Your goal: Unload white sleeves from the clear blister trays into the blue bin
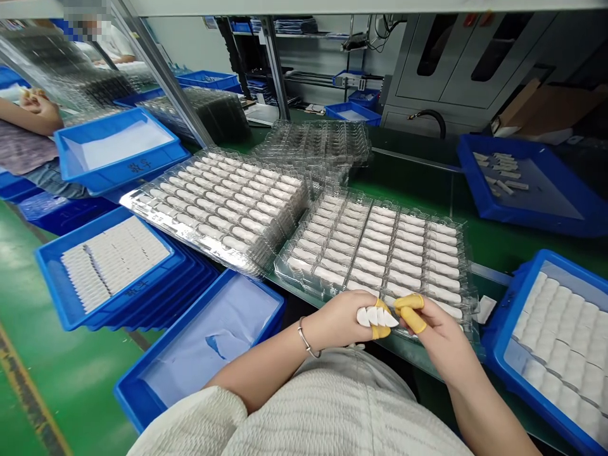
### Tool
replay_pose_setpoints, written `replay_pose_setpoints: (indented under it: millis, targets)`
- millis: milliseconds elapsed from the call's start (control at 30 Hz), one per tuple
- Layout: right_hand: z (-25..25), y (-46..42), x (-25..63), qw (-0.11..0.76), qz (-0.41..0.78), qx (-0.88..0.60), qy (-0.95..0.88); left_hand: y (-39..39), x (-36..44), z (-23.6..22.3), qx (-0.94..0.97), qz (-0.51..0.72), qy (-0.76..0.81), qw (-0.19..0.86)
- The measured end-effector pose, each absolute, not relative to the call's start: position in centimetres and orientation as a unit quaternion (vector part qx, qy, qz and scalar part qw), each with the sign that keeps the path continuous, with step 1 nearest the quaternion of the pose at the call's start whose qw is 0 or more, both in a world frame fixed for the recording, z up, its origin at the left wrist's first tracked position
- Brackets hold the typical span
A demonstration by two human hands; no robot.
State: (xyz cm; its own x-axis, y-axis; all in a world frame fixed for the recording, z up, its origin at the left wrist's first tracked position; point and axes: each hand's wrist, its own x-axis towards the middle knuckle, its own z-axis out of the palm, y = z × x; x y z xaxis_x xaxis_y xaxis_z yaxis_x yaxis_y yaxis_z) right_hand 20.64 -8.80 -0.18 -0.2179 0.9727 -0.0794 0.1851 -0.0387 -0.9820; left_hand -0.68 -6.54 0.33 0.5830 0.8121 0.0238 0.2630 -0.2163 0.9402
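Observation:
My left hand [354, 315] is closed around several slim white pieces [376, 316], stacked side by side with their ends facing me. Yellow finger cots cover some fingertips on both hands. Just to the right, my right hand [427, 320] has its thumb and forefinger brought together by the tip of the end piece; whether anything is between them is hidden. Both hands are over the front edge of a clear plastic blister tray [349, 272], whose pockets hold rows of similar white pieces [370, 263].
Left of it, a stack of filled clear trays [256, 263] stands on the green table. A blue bin [503, 329] of white pieces is at right, another blue bin [468, 190] behind it. More blue bins [123, 386] lie left. A co-worker's arm [28, 117] shows far left.

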Motion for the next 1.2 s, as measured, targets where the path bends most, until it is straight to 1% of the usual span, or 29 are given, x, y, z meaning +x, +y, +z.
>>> replay_pose_setpoints:
  millis: [133,200,267,400,500,600,733,967,1067,1200]
  targets:
    - [0.6,-9.1,20.0,0.334,0.498,-0.474,-0.645,-6.7,-0.3,0.2,0.679,0.274,0.395,0.555]
    - [0.7,-9.0,19.8,0.328,0.5,-0.47,-0.649,-6.8,0.0,-0.1,0.65,0.279,0.402,0.582]
    - [0.6,-8.7,19.7,0.352,0.536,-0.466,-0.61,-6.9,0.2,-0.7,0.594,0.299,0.402,0.629]
    - [0.2,-8.3,19.8,0.408,0.644,-0.47,-0.445,-6.8,0.4,-1.6,0.482,0.335,0.356,0.727]
    - [0.3,-8.3,19.8,0.417,0.68,-0.461,-0.389,-6.8,0.6,-1.8,0.454,0.338,0.326,0.757]
    - [0.4,-8.4,19.9,0.417,0.673,-0.457,-0.406,-6.9,0.7,-1.7,0.468,0.353,0.337,0.737]
    - [-0.1,-8.7,20.3,0.415,0.652,-0.449,-0.449,-7.0,0.6,-1.8,0.523,0.353,0.364,0.685]
    - [-0.6,-9.1,20.2,0.422,0.639,-0.433,-0.476,-6.8,-0.1,-1.4,0.682,0.359,0.372,0.517]
    - [-0.3,-8.9,19.9,0.428,0.643,-0.436,-0.462,-6.8,-0.2,-1.1,0.702,0.361,0.36,0.496]
    - [-0.2,-8.5,19.5,0.447,0.668,-0.443,-0.396,-6.9,-0.2,-1.2,0.711,0.356,0.353,0.493]
